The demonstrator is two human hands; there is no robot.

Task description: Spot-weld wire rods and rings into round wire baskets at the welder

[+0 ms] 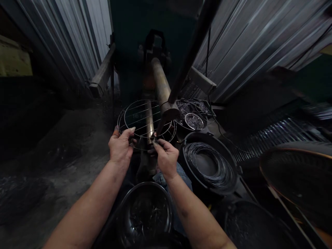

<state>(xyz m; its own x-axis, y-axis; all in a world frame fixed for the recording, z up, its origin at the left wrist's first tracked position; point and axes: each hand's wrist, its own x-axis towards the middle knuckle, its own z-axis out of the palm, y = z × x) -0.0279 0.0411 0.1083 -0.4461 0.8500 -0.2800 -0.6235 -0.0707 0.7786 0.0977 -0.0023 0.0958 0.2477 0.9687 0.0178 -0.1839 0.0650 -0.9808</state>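
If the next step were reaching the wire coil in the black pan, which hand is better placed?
Probably the right hand: the wire coil lies just to its right. The left hand is farther off, holding the left edge of the wire rack.

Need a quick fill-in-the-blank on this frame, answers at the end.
1. The left hand grips the wire rack, whose outline is ____ (five letters).
2. From the wearer's view, the coil of wire lies to the ____ of both hands.
3. The dark pan shows between the two ____ (four letters).

Missing words: round; right; arms.
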